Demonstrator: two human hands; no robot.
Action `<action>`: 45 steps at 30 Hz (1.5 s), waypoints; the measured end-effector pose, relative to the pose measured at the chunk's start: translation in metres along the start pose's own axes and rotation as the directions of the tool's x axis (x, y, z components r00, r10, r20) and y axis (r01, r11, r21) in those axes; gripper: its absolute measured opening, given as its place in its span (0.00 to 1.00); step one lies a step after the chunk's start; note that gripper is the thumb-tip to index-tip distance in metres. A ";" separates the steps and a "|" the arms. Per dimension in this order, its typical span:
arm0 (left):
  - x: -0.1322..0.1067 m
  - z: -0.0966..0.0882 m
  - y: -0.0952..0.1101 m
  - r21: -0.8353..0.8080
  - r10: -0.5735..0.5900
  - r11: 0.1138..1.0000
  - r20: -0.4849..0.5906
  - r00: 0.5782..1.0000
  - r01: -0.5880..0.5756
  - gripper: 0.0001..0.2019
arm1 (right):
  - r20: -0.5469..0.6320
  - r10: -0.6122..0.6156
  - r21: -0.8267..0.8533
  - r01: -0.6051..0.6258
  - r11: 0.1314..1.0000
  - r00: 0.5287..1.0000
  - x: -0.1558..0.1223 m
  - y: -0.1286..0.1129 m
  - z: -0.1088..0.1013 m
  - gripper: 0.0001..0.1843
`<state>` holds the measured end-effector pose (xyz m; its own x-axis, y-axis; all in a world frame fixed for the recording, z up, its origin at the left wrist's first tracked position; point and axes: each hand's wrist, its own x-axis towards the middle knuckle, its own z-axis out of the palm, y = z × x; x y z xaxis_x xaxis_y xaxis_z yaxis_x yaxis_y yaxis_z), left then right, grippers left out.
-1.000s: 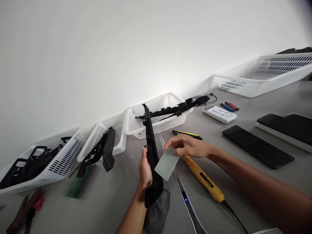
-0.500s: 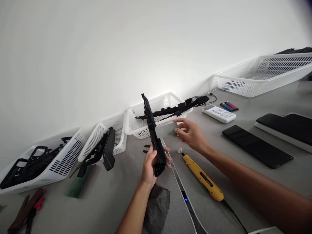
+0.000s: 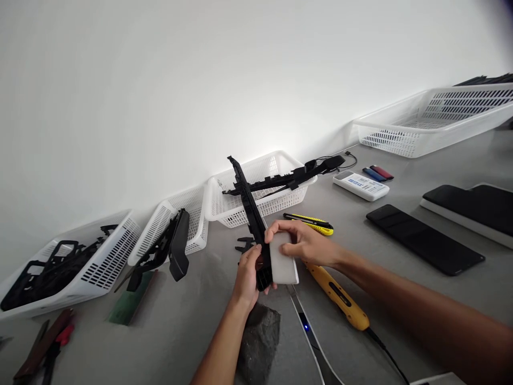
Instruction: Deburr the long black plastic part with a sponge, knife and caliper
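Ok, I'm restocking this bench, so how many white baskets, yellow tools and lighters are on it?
White baskets: 4
Yellow tools: 2
Lighters: 2
Total: 8

The lower end of the black strip (image 3: pixel 249 206) is hidden in the grip of the left hand (image 3: pixel 247 274). Right of the strip, the right hand (image 3: pixel 304 246) covers part of the white block (image 3: pixel 282 266) and the tip of the yellow tool (image 3: pixel 340 299). The print on the remote (image 3: pixel 360 185) is too small to read.
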<state>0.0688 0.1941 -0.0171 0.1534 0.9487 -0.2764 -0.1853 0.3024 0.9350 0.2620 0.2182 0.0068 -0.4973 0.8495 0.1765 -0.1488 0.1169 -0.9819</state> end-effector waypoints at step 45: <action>-0.004 0.003 -0.004 -0.121 -0.035 0.991 0.125 0.992 0.050 0.35 | -0.278 -0.092 -0.419 -0.035 0.907 0.956 0.002 0.006 0.003 0.23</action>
<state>0.0724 0.1890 -0.0192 0.2801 0.9186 -0.2788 -0.2931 0.3583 0.8864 0.2577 0.2197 0.0014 -0.2242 0.9446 0.2397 0.2410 0.2920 -0.9255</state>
